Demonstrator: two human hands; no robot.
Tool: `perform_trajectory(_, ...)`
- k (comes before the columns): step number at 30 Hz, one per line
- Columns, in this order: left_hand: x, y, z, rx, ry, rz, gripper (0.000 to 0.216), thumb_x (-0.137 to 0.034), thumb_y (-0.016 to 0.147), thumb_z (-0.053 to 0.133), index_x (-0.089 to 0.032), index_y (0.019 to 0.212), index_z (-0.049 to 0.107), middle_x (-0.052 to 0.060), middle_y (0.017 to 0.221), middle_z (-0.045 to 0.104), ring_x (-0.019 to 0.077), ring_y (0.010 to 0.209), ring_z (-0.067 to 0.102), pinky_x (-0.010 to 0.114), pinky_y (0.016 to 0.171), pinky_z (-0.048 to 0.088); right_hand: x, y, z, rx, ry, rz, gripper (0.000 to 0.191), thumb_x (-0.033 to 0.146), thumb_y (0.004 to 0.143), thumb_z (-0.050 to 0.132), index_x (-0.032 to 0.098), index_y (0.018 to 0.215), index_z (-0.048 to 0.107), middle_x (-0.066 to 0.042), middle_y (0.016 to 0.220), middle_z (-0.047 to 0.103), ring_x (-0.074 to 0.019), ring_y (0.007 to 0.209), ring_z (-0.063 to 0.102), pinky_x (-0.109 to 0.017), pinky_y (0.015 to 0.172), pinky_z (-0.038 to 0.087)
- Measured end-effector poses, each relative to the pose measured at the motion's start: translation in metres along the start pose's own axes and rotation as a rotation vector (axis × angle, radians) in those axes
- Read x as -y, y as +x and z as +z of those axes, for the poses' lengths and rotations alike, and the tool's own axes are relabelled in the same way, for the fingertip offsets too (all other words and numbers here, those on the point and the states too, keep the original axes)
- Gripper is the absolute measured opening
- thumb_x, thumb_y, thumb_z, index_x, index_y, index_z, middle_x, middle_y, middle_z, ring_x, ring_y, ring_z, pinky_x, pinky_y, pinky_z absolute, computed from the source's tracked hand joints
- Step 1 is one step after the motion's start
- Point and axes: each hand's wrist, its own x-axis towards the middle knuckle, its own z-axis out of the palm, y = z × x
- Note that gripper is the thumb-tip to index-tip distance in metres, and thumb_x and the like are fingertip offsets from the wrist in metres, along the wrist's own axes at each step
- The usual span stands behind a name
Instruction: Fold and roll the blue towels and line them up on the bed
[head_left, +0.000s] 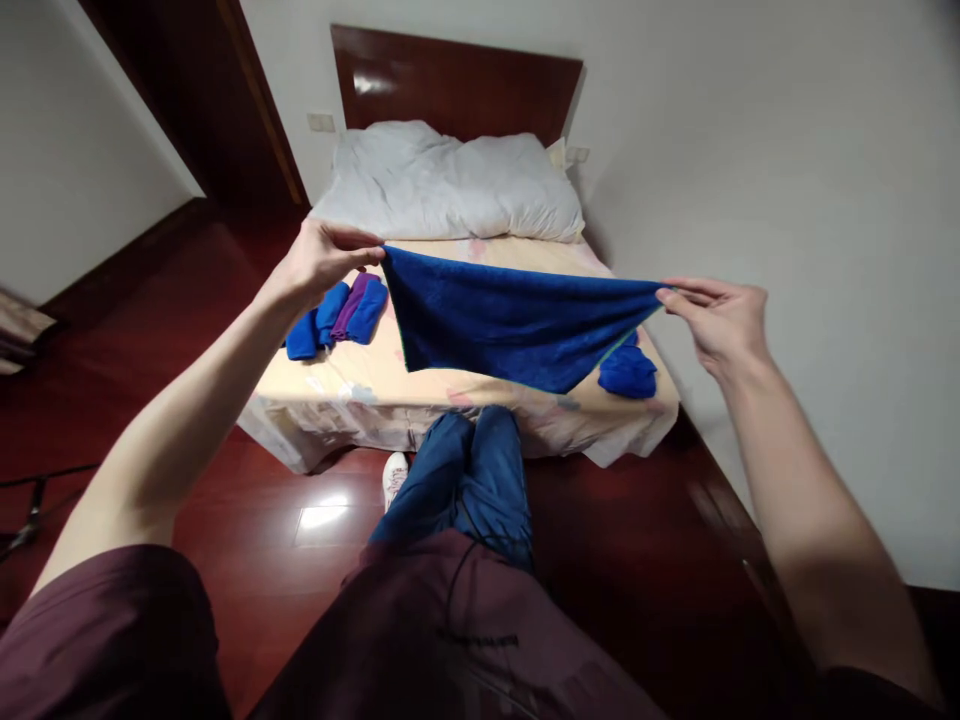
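Note:
A blue towel with a thin green edge hangs stretched in the air above the bed. My left hand pinches one upper corner between thumb and fingers. At the opposite upper corner, my right hand grips the cloth the same way. Below and beyond my left hand lie several rolled or folded cloths, blue ones and a purple one, side by side on the bed. A crumpled blue cloth rests near the bed's right front corner, partly covered by the stretched towel.
The bed has a pale flowered sheet, with white bedding piled against a dark wooden headboard. My legs are at its front edge. A white wall stands to the right; dark red floor surrounds the bed.

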Motion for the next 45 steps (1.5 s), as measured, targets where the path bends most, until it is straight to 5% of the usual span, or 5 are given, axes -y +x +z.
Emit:
perform_trajectory(11, 0.042, -0.039, 0.017, 0.115, -0.096, -0.310, 0.031, -0.026, 0.066, 0.093, -0.012, 0.089, 0.077, 0.007, 0.078, 0.074, 0.0272, 0.085, 0.076, 0.044, 0.086, 0.064, -0.050, -0.001, -0.020, 0.163, -0.047, 0.314, 0.041, 0.029, 0.049, 0.106, 0.019, 0.082, 0.085, -0.014, 0.086, 0.078, -0.0177, 0.069, 0.068, -0.038, 0.073, 0.063)
perform_trajectory(20, 0.126, 0.042, 0.059, -0.010, -0.163, -0.325, 0.027, -0.009, 0.066, 0.088, -0.010, 0.085, 0.069, 0.008, 0.069, 0.071, 0.0206, 0.069, 0.072, 0.040, 0.078, 0.063, -0.119, 0.065, 0.086, 0.123, -0.100, 0.461, 0.021, -0.007, 0.075, 0.080, 0.011, 0.086, 0.079, -0.005, 0.064, 0.070, -0.0112, 0.058, 0.062, -0.024, 0.055, 0.045)
perform_trajectory(27, 0.127, 0.081, 0.057, -0.208, -0.102, -0.054, 0.023, -0.022, 0.078, 0.081, -0.013, 0.096, 0.071, 0.007, 0.087, 0.076, 0.0190, 0.084, 0.074, 0.029, 0.080, 0.061, -0.155, 0.100, 0.135, 0.054, 0.000, 0.139, 0.020, 0.007, 0.088, 0.078, 0.010, 0.107, 0.070, -0.011, 0.089, 0.076, -0.0104, 0.071, 0.064, -0.027, 0.072, 0.052)
perform_trajectory(38, 0.263, -0.055, 0.080, -0.067, 0.246, -0.266, 0.029, -0.037, 0.079, 0.078, -0.014, 0.097, 0.077, 0.012, 0.099, 0.078, 0.0229, 0.095, 0.072, 0.027, 0.081, 0.054, -0.294, -0.044, 0.152, 0.169, -0.096, 0.423, 0.021, 0.020, 0.070, 0.083, 0.016, 0.084, 0.069, -0.006, 0.080, 0.074, -0.0192, 0.080, 0.069, -0.031, 0.080, 0.056)
perform_trajectory(45, 0.311, -0.117, 0.107, 0.080, 0.236, -0.614, 0.065, -0.034, 0.065, 0.085, -0.015, 0.125, 0.069, 0.007, 0.092, 0.077, 0.0216, 0.087, 0.070, 0.029, 0.081, 0.053, -0.319, -0.104, 0.155, 0.233, -0.091, 0.647, 0.030, 0.036, 0.066, 0.087, 0.020, 0.075, 0.063, -0.007, 0.075, 0.073, -0.0208, 0.078, 0.067, -0.030, 0.071, 0.054)
